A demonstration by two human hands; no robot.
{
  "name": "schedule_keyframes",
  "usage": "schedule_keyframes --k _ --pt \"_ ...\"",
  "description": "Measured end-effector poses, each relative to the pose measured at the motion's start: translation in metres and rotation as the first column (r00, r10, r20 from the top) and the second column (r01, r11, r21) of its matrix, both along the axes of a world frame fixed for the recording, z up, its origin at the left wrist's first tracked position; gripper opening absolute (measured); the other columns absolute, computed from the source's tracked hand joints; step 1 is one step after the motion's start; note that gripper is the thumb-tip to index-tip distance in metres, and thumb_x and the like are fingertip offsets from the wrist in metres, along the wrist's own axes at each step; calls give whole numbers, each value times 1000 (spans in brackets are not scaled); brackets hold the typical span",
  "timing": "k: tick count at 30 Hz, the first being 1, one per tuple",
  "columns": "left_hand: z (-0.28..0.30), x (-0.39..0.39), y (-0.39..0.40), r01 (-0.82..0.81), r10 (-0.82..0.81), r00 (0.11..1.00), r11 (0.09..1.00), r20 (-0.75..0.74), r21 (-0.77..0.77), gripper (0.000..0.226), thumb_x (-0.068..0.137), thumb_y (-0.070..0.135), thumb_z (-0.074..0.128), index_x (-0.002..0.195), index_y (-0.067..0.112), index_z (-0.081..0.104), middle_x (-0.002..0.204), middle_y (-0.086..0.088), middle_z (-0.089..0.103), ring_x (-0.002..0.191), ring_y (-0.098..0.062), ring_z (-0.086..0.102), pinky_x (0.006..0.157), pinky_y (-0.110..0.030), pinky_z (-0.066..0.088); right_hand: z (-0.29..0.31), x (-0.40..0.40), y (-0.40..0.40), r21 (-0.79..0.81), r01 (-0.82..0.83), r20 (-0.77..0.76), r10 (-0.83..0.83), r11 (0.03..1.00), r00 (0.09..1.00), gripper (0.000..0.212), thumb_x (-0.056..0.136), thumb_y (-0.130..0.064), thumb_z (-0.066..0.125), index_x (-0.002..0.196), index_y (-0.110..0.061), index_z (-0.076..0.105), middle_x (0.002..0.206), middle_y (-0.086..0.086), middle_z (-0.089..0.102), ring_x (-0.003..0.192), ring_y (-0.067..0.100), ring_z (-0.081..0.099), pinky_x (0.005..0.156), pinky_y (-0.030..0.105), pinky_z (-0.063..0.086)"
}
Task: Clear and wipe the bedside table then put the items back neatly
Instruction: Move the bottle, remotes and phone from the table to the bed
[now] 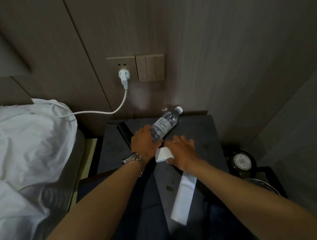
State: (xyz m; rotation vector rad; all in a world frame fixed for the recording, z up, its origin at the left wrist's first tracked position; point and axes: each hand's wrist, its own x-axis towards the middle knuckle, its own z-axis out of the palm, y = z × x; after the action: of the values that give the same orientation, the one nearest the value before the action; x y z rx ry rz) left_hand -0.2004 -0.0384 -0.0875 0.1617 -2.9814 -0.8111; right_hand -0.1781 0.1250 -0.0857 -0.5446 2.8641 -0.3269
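Left hand (pixel 143 142) grasps clear plastic water bottle (pixel 164 125), cap pointing far-right; right hand (pixel 182 151) fingers spread flat over white box (pixel 163 154) on dark tabletop (pixel 201 132).

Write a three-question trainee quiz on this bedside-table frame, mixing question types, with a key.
1. True or false: the water bottle stands upright on the bedside table.
2. Which hand grips the bottle? A) left hand B) right hand
3. Fill in: the white plug sits in the wall ____.

Key: 1 false, it is tilted in the hand; 2 A; 3 socket.
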Motion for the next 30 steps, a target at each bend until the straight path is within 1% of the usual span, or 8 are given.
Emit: schedule_keyframes --k 3,6,11,16,21,24,27,30 --pt "-3 -3 2 -22 22 999 1000 43 2 55 79 45 71 120 11 56 115 -7 66 102 -28 65 82 -34 49 -1 -2 1 3 -9 -23 9 1000 1000 48 84 -42 70 127 -32 51 125 1 51 121 25 42 98 44 30" --pt "0 -2 6 -24 24 999 1000 23 -14 51 82 42 70 117 8 57 115 -9 66 102 -27 64 82 -34 47 -2 -1 0 4 -28 -68 28 1000 997 47 84 -43 70 125 -31 51 121 1 54 117 24 45 95 41 30" --pt "5 17 3 13 -14 1000 999 14 41 54 83 43 71 118 5 56 115 -12 65 102 -30 64 84 -39 53 2 9 6 45 -76 -196 84 996 977 46 80 -38 74 120 -31 51 117 -1 56 111 23 49 92 38 29" --pt "18 38 -9 37 -39 999 995 18 95 60 79 55 66 123 14 57 115 -5 66 100 -23 67 81 -34 56 23 21 16 72 -125 -280 140 990 950 50 77 -30 77 122 -28 55 121 -2 56 113 22 49 95 36 28" --pt "62 75 -9 34 -29 999 989 -36 142 46 87 46 65 119 13 63 109 -5 64 91 -19 64 73 -26 49 50 42 16 44 -103 -317 112 994 942 43 80 -31 75 118 -28 55 118 -3 57 113 21 51 98 37 30" --pt "79 99 -18 25 -14 998 988 -69 152 43 91 47 61 116 12 63 108 -5 60 92 -19 61 73 -28 47 58 57 13 41 -119 -324 126 992 938 45 88 -36 67 129 -27 49 125 -2 54 117 22 49 101 40 28" --pt "94 124 -27 -48 69 992 978 -102 201 40 90 51 62 106 15 65 100 -1 63 85 -18 63 70 -31 51 71 73 5 -17 -87 -265 80 996 961 39 99 -37 50 135 -24 43 127 1 52 116 24 48 98 42 26" --pt "108 153 -41 -93 118 988 969 -98 229 38 89 55 62 98 18 66 95 1 66 82 -17 66 69 -33 53 88 86 -16 -298 69 19 -66 952 998 28 104 -38 37 126 -25 49 117 1 57 108 23 54 98 45 35"
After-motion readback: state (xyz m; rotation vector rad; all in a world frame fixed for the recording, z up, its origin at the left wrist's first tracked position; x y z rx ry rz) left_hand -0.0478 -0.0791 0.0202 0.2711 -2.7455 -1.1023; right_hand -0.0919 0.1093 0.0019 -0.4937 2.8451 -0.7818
